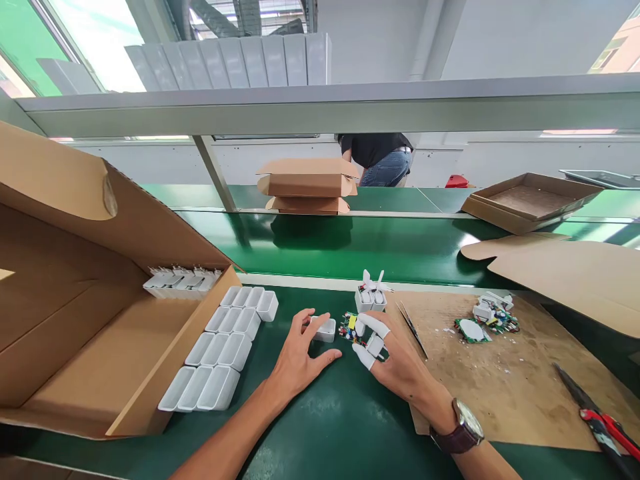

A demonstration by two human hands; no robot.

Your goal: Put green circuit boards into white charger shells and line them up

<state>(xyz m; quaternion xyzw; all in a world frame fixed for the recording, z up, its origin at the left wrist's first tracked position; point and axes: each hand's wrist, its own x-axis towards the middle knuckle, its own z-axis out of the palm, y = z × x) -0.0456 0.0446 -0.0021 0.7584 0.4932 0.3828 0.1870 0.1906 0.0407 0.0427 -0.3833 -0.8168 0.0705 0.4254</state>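
Roughly: box [75, 333] held white parts [180, 280]; empty cases [220, 350] lay in rows beside it. Left hand [295, 360] was open, fingertips on loose case [325, 329] on desk [325, 427]; right hand [400, 367] pinched board [349, 327]. Tweezers [413, 329] lay just beside.

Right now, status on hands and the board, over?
Left hand open, touching a white shell. Right hand at the board, grip unclear. Tweezers lie right of it, apart.
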